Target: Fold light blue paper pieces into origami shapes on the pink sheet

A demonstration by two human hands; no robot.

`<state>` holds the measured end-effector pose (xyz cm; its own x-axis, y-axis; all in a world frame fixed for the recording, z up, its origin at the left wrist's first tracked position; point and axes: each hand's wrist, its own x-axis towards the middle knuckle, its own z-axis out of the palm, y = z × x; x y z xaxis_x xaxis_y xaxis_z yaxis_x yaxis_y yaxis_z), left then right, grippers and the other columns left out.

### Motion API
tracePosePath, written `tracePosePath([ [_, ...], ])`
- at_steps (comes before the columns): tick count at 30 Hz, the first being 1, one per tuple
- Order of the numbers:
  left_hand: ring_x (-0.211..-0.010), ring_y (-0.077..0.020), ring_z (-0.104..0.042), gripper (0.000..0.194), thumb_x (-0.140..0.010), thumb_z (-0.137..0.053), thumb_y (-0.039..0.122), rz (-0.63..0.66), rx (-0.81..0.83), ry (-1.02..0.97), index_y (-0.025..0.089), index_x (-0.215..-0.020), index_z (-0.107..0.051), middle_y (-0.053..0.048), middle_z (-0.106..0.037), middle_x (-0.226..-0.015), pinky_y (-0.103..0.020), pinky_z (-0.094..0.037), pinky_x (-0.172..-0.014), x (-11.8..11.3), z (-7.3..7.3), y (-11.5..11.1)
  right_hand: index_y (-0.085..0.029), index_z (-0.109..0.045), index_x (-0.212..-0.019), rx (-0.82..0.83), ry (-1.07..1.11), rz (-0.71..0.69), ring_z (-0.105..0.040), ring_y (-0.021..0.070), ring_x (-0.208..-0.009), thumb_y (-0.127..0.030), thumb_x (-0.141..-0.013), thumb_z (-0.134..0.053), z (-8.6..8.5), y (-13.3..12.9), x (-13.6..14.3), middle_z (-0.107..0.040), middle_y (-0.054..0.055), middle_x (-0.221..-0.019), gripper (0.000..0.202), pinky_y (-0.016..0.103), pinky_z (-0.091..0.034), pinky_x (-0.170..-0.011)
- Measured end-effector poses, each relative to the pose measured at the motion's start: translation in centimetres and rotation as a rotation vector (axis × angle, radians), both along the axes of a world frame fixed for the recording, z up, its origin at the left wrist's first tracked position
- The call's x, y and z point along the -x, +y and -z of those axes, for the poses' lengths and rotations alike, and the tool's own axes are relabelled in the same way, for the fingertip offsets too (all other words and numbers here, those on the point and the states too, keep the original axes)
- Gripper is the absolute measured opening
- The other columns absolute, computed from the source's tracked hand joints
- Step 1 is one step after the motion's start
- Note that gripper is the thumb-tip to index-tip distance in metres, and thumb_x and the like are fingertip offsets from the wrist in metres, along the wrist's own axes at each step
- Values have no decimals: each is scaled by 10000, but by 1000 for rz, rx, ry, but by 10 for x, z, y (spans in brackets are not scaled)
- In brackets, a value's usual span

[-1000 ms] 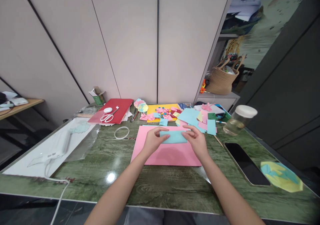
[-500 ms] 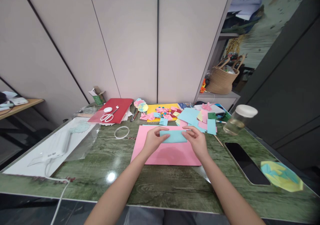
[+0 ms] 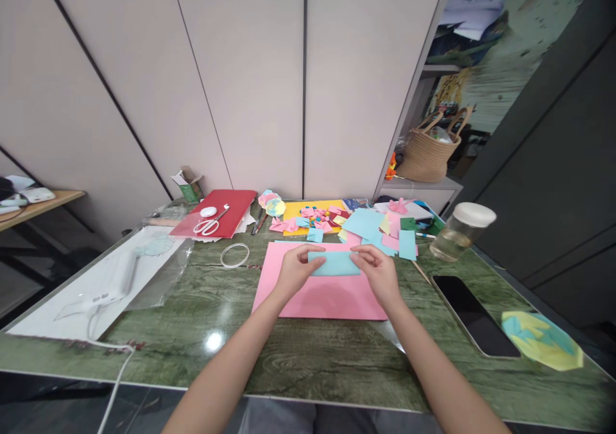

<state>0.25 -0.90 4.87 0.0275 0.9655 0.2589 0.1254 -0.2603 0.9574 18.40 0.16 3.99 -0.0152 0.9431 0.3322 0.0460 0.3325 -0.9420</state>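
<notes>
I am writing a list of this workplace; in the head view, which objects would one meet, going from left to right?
Side table, green box, white ring, held blue paper, thin stick, phone, yellow-and-blue paper shape.

Around the glossy green wood-grained table [image 3: 168, 350] are pale-grey panels [image 3: 240, 87] with dark seams behind it, open grey shelving [image 3: 440, 70] past its far-right corner, dark-grey panelling [image 3: 553, 151] to its right, a light-wood desk [image 3: 62, 198] to its left and dark floor [image 3: 139, 411] below, while white glare [image 3: 214, 341] marks its top.
</notes>
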Motion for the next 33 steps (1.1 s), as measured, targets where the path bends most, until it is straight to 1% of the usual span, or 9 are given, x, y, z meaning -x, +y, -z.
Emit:
tracePosePath([
  [7, -524, -76, -451, 281, -640, -601, 317, 11, -11, -15, 152, -867, -617, -43, -602, -754, -182, -331, -444, 0, 1, 0, -171, -581, -809, 6, -2, -14, -463, 109, -540, -319, -680, -582, 3, 2, -1, -531, -19, -572, 196, 218, -333, -499],
  [9, -483, -62, -405, 292, -646, -593, 322, 14, -12, 9, 159, -887, -610, -17, -574, -675, -177, -299, -427, 1, 5, 3, -170, -577, -831, 18, -21, -31, -451, 98, -523, -309, -683, -579, 7, 5, -2, -523, -29, -559, 204, 213, -329, -498],
  [12, -429, -50, -317, 305, -654, -582, 320, 5, -1, 106, 170, -919, -599, 36, -476, -530, -170, -238, -400, 4, 17, 10, -163, -570, -882, 74, -86, -77, -467, 100, -516, -313, -670, -578, 16, 14, -6, -549, -26, -572, 259, 217, -342, -500],
  [14, -430, -50, -308, 301, -650, -579, 308, 3, 10, 188, 175, -920, -598, 50, -447, -516, -169, -236, -406, 6, 28, 16, -148, -580, -861, 110, -158, -97, -483, 109, -506, -314, -660, -569, 25, 22, -9, -566, -18, -559, 261, 223, -350, -493],
  [18, -459, -67, -392, 288, -610, -601, 272, 9, 73, 393, 182, -884, -604, 56, -452, -513, -173, -280, -439, 9, 49, 28, -155, -603, -820, 138, -391, -26, -525, 126, -522, -270, -634, -552, 42, 32, -13, -614, -1, -594, 225, 228, -358, -500],
  [21, -494, -86, -464, 267, -595, -603, 244, 4, 115, 552, 185, -855, -599, 47, -495, -534, -182, -313, -469, 10, 58, 32, -177, -601, -781, 90, -595, 31, -538, 129, -542, -219, -648, -513, 49, 32, -11, -606, -15, -587, 166, 226, -356, -522],
  [24, -536, -104, -509, 270, -591, -592, 211, 26, 135, 669, 195, -861, -581, 36, -533, -571, -190, -339, -500, 10, 60, 31, -188, -589, -757, 30, -747, 37, -549, 135, -597, -170, -661, -479, 51, 30, -5, -600, -14, -620, 147, 230, -367, -567],
  [28, -612, -131, -544, 309, -616, -536, 169, 58, 139, 804, 221, -920, -552, 21, -579, -638, -206, -366, -552, 8, 56, 24, -183, -577, -775, -5, -874, 19, -551, 147, -660, -119, -670, -456, 52, 28, 4, -594, 2, -662, 172, 238, -375, -616],
  [33, -832, -172, -544, 333, -660, -468, 147, 170, 59, 915, 269, -952, -571, -6, -615, -891, -253, -375, -719, 6, 53, 21, -170, -565, -820, -55, -983, 5, -548, 148, -717, -93, -690, -437, 56, 29, 7, -598, 23, -735, 198, 237, -371, -656],
])
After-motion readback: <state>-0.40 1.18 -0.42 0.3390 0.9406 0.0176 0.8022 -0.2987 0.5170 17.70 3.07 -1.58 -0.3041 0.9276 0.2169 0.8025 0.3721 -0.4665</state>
